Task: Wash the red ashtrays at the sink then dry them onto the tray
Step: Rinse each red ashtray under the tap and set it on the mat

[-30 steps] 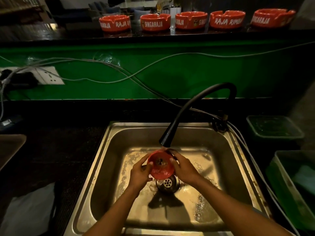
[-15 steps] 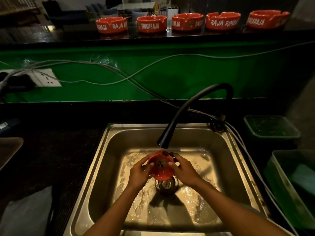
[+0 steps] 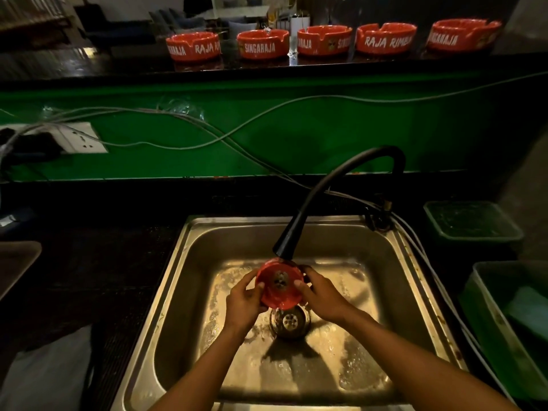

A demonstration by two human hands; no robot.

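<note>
Both hands grip a red ashtray (image 3: pixel 280 284) tilted under the faucet (image 3: pixel 284 247), above the drain in the sink (image 3: pixel 394 262): left hand (image 3: pixel 243 301) at 9 o'clock, right hand (image 3: pixel 321 295) at 3, fingers curled round its rim

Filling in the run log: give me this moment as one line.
step: rinsing | held: red ashtray | hands: left hand, right hand both grip it | under: black faucet | over: sink drain
</note>
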